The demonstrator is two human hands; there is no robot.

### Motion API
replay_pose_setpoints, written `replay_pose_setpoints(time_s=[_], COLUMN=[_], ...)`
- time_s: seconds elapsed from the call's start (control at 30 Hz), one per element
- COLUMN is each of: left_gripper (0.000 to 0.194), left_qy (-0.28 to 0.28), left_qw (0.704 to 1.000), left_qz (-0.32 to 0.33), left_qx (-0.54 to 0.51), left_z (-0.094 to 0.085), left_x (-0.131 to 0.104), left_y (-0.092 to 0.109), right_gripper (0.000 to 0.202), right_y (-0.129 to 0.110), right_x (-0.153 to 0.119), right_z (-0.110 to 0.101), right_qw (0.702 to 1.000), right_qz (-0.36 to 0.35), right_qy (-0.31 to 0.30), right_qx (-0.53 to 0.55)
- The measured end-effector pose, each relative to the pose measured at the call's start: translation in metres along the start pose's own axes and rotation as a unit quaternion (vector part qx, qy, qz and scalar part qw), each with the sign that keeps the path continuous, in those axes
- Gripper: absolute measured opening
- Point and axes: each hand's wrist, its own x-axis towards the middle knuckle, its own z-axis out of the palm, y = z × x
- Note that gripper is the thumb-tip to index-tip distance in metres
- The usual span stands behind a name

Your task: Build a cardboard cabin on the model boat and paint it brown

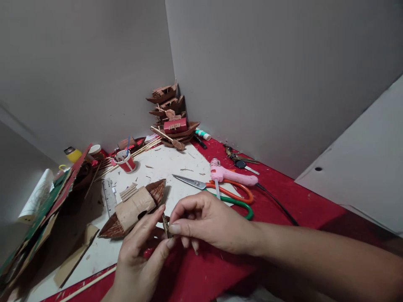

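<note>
Between my hands is a small strip of corrugated cardboard (166,225), seen nearly edge-on. My left hand (141,247) grips it between thumb and fingers. The thumb and fingertips of my right hand (204,222) pinch its right side, partly hiding it. Just behind my left hand sits a model boat (134,208) with a brown hull and a tan cardboard roof. Scissors (195,182) with orange and green handles lie beyond my right hand, and a pink glue gun (233,174) rests by them.
Finished model boats (173,126) are stacked in the far corner. A red-and-white paper cup (125,161) stands near a ruler (109,197). Cardboard sheets (47,222) lean at the left. Keys (244,163) and the glue gun's black cord (280,205) lie on the right.
</note>
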Motion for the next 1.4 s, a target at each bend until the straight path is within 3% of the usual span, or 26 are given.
replay_pose_setpoints(time_s=[0.17,0.43,0.77,0.9,1.03,1.27,1.4], left_gripper=[0.060,0.058,0.064,0.067,0.067,0.047,0.042], left_qy=[0.013,0.023,0.023,0.021,0.049,0.076,0.086], left_qw=[0.999,0.998,0.995,0.990,0.989,0.996,0.991], left_qz=[0.022,0.053,0.086,0.119,0.120,-0.001,-0.065], left_qx=[0.026,0.032,0.053,0.076,0.078,-0.037,-0.082], left_z=[0.000,0.001,-0.002,-0.002,0.003,0.009,0.007], left_x=[-0.004,-0.003,-0.003,-0.002,-0.003,-0.007,-0.006], left_y=[-0.009,-0.010,-0.006,-0.007,-0.008,-0.004,0.003], right_gripper=[0.016,0.011,0.019,0.019,0.017,0.015,0.018], right_y=[0.000,0.005,0.001,0.003,0.009,0.015,0.017], right_x=[-0.001,-0.002,-0.005,-0.004,-0.002,-0.001,-0.002], right_z=[0.002,0.002,0.002,0.003,0.002,-0.001,-0.001], right_qw=[0.998,0.972,0.987,0.976,0.942,0.865,0.790], right_qz=[-0.016,-0.154,-0.107,-0.143,-0.238,-0.377,-0.449], right_qy=[0.026,0.052,0.012,0.018,0.048,0.056,0.060], right_qx=[-0.052,-0.170,-0.122,-0.163,-0.231,-0.325,-0.414])
